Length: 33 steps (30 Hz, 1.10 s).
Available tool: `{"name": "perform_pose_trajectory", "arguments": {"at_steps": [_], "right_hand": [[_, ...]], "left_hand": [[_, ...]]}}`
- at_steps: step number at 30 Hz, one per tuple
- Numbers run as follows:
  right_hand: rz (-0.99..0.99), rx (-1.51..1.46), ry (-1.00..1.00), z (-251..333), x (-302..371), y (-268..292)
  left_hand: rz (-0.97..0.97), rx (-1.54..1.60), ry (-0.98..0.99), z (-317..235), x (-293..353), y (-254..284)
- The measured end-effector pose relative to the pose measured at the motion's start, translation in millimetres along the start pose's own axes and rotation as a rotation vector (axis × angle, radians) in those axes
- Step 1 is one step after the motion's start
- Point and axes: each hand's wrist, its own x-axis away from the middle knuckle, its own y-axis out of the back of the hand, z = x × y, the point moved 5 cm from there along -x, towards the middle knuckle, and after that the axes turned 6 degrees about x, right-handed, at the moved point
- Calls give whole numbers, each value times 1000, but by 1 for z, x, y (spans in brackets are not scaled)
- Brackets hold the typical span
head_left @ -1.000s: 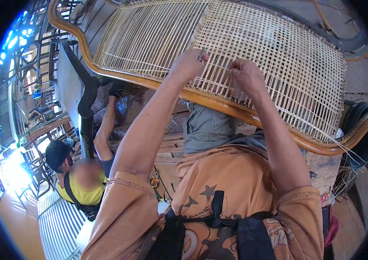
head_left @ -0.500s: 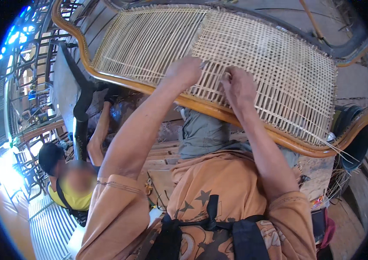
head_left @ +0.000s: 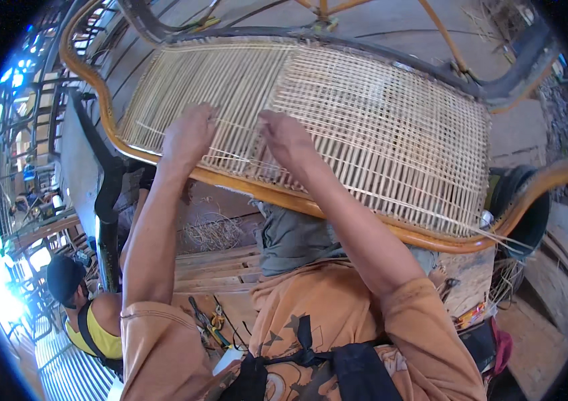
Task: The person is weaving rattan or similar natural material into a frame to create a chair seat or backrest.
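Observation:
A woven cane panel [head_left: 377, 127] sits in a curved wooden frame [head_left: 290, 198] in front of me. Its right part is a cross-woven grid, while the left part shows mostly lengthwise strips. Over that left part, my left hand [head_left: 189, 137] is closed with its fingertips pinched. My right hand [head_left: 289, 140], also closed in a pinch, is at the border between the two parts. A thin pale cane strand [head_left: 237, 124] stretches from one hand's fingertips to the other's, just above the strips. My fingers partly hide its ends.
Loose strand ends [head_left: 508, 239] stick out at the panel's right corner, beside a dark bucket [head_left: 528, 217]. Pliers [head_left: 215, 321] and other tools lie on boards below. A person in a yellow top [head_left: 96, 331] is at the lower left. A dark curved chair part [head_left: 106, 180] stands left.
Both hands have moved left along the panel, from the woven grid toward the lengthwise strips. A thin strand now spans between them. The view has shifted, and more ground shows beyond the frame.

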Motion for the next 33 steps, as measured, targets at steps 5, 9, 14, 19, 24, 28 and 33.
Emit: {"name": "perform_pose_trajectory", "arguments": {"at_steps": [5, 9, 14, 19, 24, 28, 33], "right_hand": [[140, -95, 65, 10, -7, 16], [321, 15, -172, -37, -8, 23], [298, 141, -154, -41, -4, 19], [275, 134, -185, -35, -1, 23], [293, 238, -188, -31, -1, 26], [304, 196, -217, -32, -2, 24], [392, 192, -233, -32, -7, 20]], "left_hand": [[-71, 243, 49, -34, 11, 4], [86, 496, 180, -66, 38, -41], [208, 524, 197, -88, 62, -62], [293, 473, 129, -91, 59, -66], [318, 488, 134, -91, 59, -64], [316, 557, 99, -87, 57, -71], [462, 531, 96, -85, 51, -69]]}}
